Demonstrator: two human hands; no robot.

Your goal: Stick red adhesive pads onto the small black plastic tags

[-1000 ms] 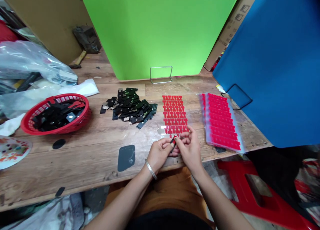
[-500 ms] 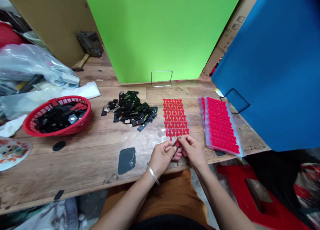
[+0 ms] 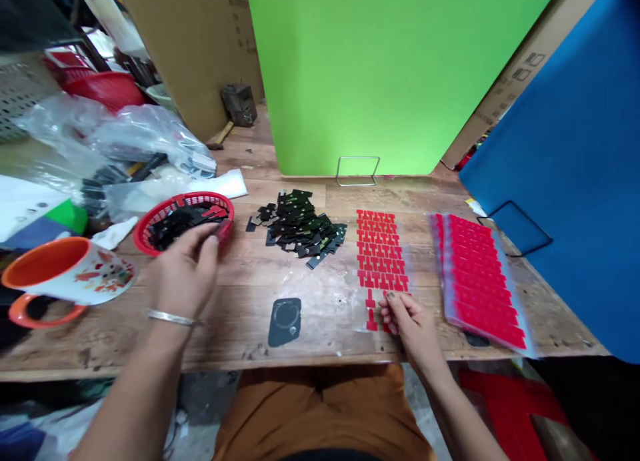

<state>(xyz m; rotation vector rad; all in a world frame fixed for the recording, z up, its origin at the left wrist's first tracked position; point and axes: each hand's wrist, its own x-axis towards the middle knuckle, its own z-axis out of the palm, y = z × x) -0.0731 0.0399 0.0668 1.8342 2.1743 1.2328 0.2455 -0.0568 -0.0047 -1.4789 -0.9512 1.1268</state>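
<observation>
My left hand [image 3: 185, 271], smeared by motion, is at the right side of the red basket [image 3: 145, 237]. A small dark plate with a reddish face [image 3: 224, 231] shows at its closed fingertips, by the rim. Black plates [image 3: 175, 222] fill the basket, some with red on top. My right hand [image 3: 410, 321] has its fingers curled and pinched together over the lower end of a clear sheet of red T-shaped stickers [image 3: 383, 251]. Whatever is between those fingertips is hidden. Between the hands lies a loose heap of black plates [image 3: 305, 224].
More sticker sheets [image 3: 480, 274] are stacked at the right. Green [image 3: 400, 74] and blue [image 3: 560, 154] boards stand behind, with wire stands at their feet. An orange and white mug [image 3: 75, 274] lies at the left, near plastic bags [image 3: 145, 134]. A dark patch [image 3: 285, 321] marks the tabletop.
My hands have parted. The left has carried the black plate with red on it leftward to the basket; the right stays by the sticker sheet. The camera view has turned left.
</observation>
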